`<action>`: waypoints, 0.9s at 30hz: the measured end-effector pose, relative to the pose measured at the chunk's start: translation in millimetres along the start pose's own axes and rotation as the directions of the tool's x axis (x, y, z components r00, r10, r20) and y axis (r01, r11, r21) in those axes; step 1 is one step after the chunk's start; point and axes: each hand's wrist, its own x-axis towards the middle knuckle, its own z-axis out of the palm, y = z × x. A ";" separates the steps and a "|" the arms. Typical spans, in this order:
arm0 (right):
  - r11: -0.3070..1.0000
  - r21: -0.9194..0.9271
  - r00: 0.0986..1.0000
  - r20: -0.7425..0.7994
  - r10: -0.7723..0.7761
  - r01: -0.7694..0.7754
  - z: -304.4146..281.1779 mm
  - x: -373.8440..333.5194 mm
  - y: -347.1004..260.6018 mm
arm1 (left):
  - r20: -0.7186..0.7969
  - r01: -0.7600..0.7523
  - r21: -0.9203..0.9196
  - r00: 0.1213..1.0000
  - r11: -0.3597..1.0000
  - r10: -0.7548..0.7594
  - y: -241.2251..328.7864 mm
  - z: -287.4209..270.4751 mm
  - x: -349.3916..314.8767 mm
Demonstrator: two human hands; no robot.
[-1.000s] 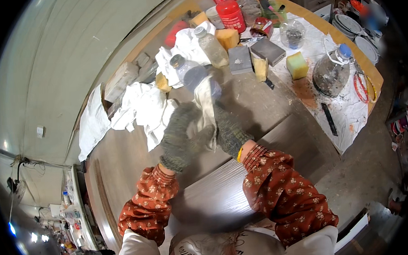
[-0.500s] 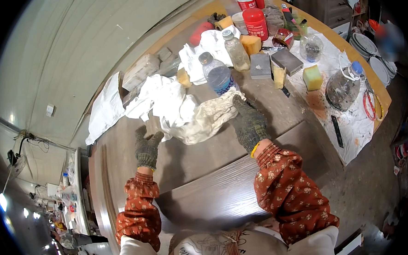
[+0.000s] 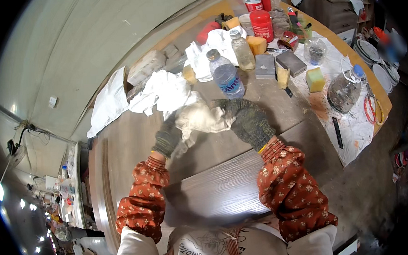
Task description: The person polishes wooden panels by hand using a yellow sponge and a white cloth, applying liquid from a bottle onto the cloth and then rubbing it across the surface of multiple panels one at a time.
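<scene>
A cream cloth [image 3: 203, 118] is bunched between my two hands, above the brown wood-grain panel [image 3: 216, 182]. My left hand [image 3: 168, 135], in a dark knitted glove, closes on the cloth's left end. At the other end my right hand [image 3: 249, 119], gloved alike, has its fingers bent over the cloth. Folds hide the fingertips of both hands. White rags [image 3: 163, 90] lie just beyond my left hand. Past the cloth stands a clear plastic bottle [image 3: 226, 75] with a grey cap, close to my right hand.
Toward the back right are grey sanding blocks [image 3: 265, 66], yellow sponges [image 3: 315, 80], a red canister [image 3: 262, 26] and another bottle [image 3: 243, 51]. A large jug [image 3: 345, 92] with a blue cap and scissors [image 3: 370, 109] sit on stained white paper. A pale wall rises at left.
My left hand has moved right and taken hold of the cream cloth. My right hand has curled over it, and the cloth is gathered up and drawn nearer, away from the white rags.
</scene>
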 end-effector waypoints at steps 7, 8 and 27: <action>0.772 0.575 0.912 -0.103 0.398 -0.272 11.5 0.9 21.0 | -0.237 0.043 0.512 0.967 0.858 0.093 35.4 -55.5 -1.3; 0.695 0.667 0.894 -0.097 0.438 -0.269 10.8 -1.2 11.0 | -0.208 0.093 0.590 0.977 0.802 0.039 31.2 -57.3 -6.3; 0.203 0.959 0.844 0.059 0.533 -0.196 15.7 -0.5 -10.9 | -0.068 0.017 -0.577 0.995 0.817 -0.069 81.8 18.5 -13.5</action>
